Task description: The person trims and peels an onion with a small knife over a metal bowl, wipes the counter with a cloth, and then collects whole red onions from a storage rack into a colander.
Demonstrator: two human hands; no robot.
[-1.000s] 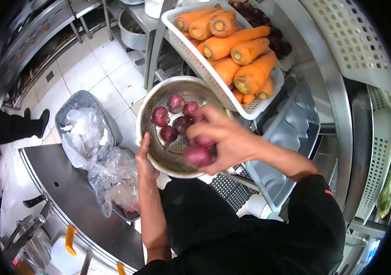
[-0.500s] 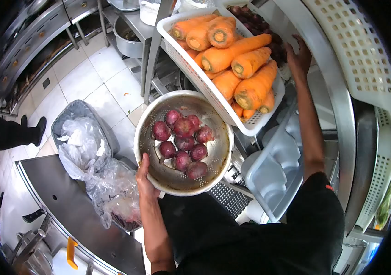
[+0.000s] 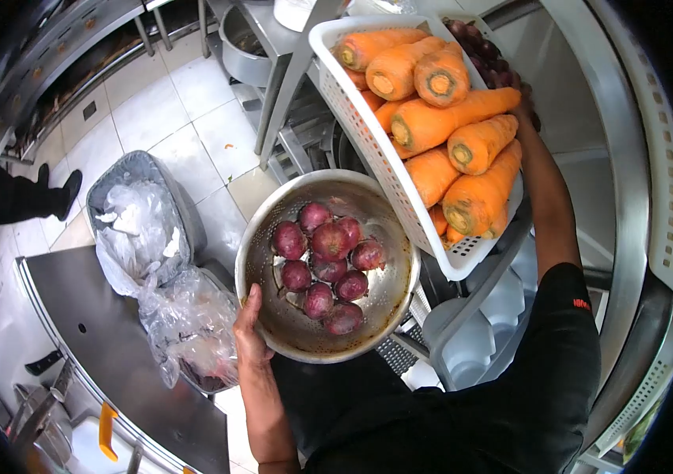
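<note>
My left hand [image 3: 251, 338] grips the rim of a metal colander [image 3: 388, 294], its thumb over the edge. Several red onions [image 3: 329, 242] lie in the bottom of that colander. To the right stands a white perforated crate [image 3: 380, 142] heaped with large carrots [image 3: 456, 118]. My right hand [image 3: 524, 101] reaches past the carrots to a pile of red onions [image 3: 485, 57] behind them. Its fingers are dark and partly hidden, so what they hold, if anything, does not show.
Grey bins with clear plastic bags [image 3: 143, 225] stand at left, beside a steel counter [image 3: 115, 332] with a knife [image 3: 43, 363]. A grey compartment tray [image 3: 478, 332] sits below the carrot crate. A steel shelf frame [image 3: 628, 182] curves along the right. Another person's legs [image 3: 16, 193] show at far left.
My right hand has moved in against the far onion pile from beside it, its spread fingers now mostly hidden. The view has shifted; my left hand still holds the colander.
</note>
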